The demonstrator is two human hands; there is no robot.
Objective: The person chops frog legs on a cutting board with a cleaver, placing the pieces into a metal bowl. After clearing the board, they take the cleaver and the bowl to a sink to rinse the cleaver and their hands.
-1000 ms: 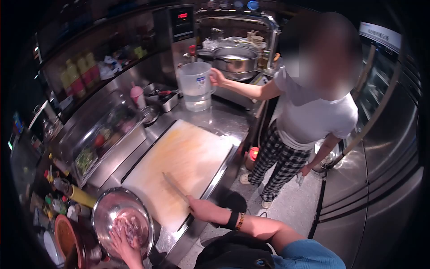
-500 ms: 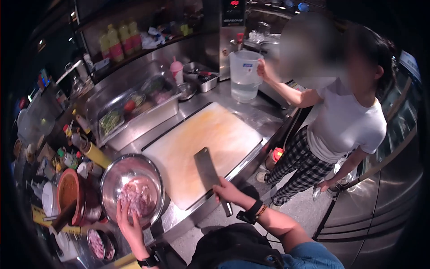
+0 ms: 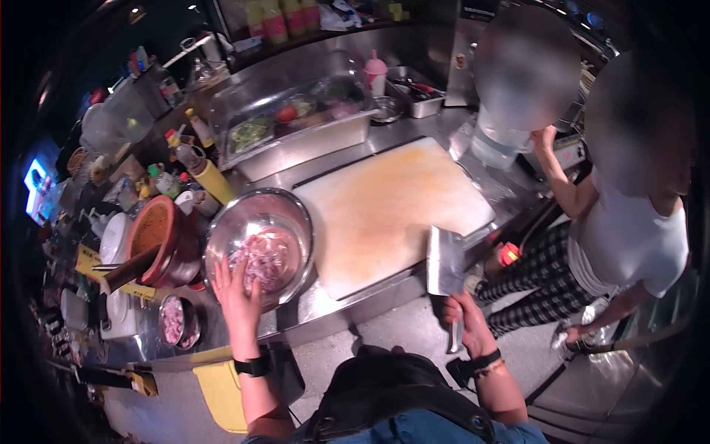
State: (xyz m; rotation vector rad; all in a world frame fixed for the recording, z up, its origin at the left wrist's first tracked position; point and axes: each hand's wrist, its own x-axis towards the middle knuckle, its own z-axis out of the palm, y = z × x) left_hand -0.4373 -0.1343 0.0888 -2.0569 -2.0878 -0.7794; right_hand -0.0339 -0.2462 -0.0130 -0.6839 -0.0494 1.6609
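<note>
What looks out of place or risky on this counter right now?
The cleaver in the right hand hangs past the counter edge, off the cutting board, close to a co-worker's legs. No spill shows.

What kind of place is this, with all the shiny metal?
Most likely a restaurant kitchen. A long stainless steel counter holds a big cutting board, a covered tray of chopped ingredients and a metal bowl of raw meat. Sauce bottles line a shelf above.
</note>
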